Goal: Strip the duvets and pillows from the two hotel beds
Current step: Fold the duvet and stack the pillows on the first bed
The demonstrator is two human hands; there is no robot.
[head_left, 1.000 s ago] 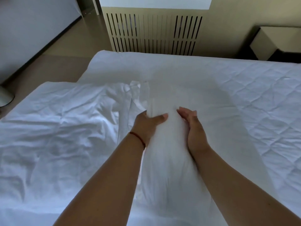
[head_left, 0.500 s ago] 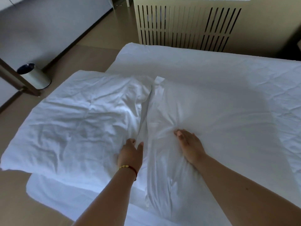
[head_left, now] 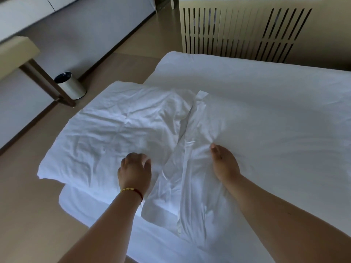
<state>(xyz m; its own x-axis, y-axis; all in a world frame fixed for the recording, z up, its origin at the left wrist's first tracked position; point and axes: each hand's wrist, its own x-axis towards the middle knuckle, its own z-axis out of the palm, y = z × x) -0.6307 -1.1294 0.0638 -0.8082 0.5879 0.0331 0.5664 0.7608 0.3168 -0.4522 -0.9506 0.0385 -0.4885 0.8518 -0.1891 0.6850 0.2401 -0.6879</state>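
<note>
At the far left a small round bin (head_left: pixel 71 86) stands on the floor beside a desk (head_left: pixel 17 52) leg. To its right a crumpled white pillow (head_left: pixel 114 133) lies at the near left edge of the bed (head_left: pixel 266 95), overhanging the mattress corner. The left hand (head_left: pixel 135 170) rests on this pillow's near right part with fingers curled down into the fabric; whether they actually pinch cloth cannot be told. Just right of it lies a second pillow (head_left: pixel 256 149), its loose case flap bunched along the seam between the two. The right hand (head_left: pixel 225 165) presses on that pillow, fingers close together and gathering wrinkled cloth under the tips. Both pillows look light, soft and yielding; the slack cotton would slide over the filling, so a grip at a corner or deep into the stuffing seems surest.
</note>
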